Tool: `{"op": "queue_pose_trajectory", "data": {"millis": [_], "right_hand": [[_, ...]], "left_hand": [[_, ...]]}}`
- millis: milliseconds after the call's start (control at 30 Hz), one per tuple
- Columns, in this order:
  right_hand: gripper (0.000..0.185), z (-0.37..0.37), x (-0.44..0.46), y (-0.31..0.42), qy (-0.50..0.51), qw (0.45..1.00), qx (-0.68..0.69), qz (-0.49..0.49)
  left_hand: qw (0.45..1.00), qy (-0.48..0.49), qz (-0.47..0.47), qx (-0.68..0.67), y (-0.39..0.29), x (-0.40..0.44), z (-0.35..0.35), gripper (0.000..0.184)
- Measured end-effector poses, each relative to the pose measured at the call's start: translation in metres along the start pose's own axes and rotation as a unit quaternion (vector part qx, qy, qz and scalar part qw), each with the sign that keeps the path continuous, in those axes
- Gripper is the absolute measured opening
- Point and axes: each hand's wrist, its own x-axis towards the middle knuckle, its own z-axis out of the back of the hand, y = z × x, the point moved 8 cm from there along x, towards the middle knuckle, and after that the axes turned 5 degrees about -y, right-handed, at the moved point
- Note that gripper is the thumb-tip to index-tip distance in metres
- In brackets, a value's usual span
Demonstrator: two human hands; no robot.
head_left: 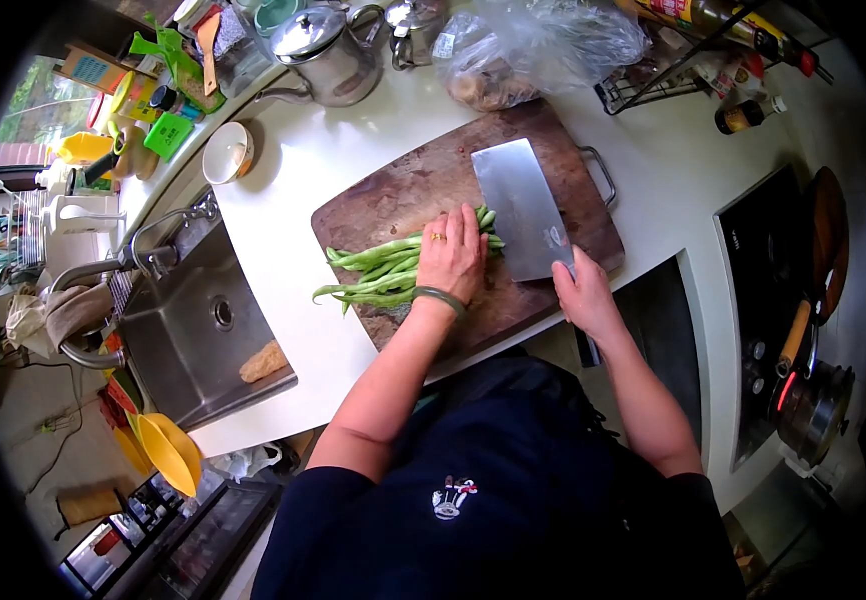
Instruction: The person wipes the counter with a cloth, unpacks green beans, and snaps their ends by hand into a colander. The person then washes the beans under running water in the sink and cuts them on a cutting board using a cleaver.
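A bunch of long green beans (378, 272) lies across the left half of a dark wooden cutting board (403, 205), some ends hanging past its left edge. My left hand (453, 255), with a ring and a green bangle, is laid over the beans near their right ends, its fingers close together and pressing on them. To its right, my right hand (585, 290) is wrapped round the handle of a wide cleaver (521, 205). The cleaver's blade is over the board, beside the bean ends.
A sink (188, 345) with a tan piece in it is at the left. A bowl (228, 153), a steel kettle (328, 60) and plastic bags (543, 50) stand behind the board. A stove (763, 300) with a pot (813, 410) is at the right.
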Motion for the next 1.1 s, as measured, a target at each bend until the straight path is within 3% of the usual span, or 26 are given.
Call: {"op": "queue_pose_trajectory", "data": {"millis": [33, 267, 600, 667, 867, 1000, 1100], "right_hand": [[0.015, -0.005, -0.001, -0.008, 0.036, 0.997, 0.036, -0.059], [0.016, 0.000, -0.039, -0.021, 0.067, 0.992, 0.041, -0.100], [0.014, -0.055, 0.015, -0.007, 0.053, 0.995, 0.045, -0.076], [0.023, -0.052, 0.014, 0.000, 0.024, 0.996, 0.000, -0.085], [0.024, -0.043, 0.013, 0.009, -0.011, 0.999, -0.013, -0.040], [0.024, -0.022, 0.014, 0.010, 0.003, 0.997, -0.075, -0.017], [0.021, 0.007, 0.016, 0.017, -0.055, 0.996, -0.070, 0.013]], "left_hand": [[1.000, 0.000, 0.003, 0.005, 0.000, -0.001, -0.001, 0.044], [1.000, -0.015, 0.006, -0.002, 0.003, -0.002, -0.001, 0.044], [0.999, -0.033, -0.009, -0.013, 0.003, -0.002, 0.000, 0.043], [0.999, -0.036, -0.012, -0.017, 0.000, -0.004, 0.001, 0.043], [0.997, -0.002, -0.064, -0.032, -0.011, -0.027, 0.008, 0.046], [0.998, -0.001, -0.056, -0.024, -0.008, -0.026, 0.013, 0.045], [0.999, -0.017, -0.021, -0.025, 0.004, -0.005, 0.003, 0.043]]}}
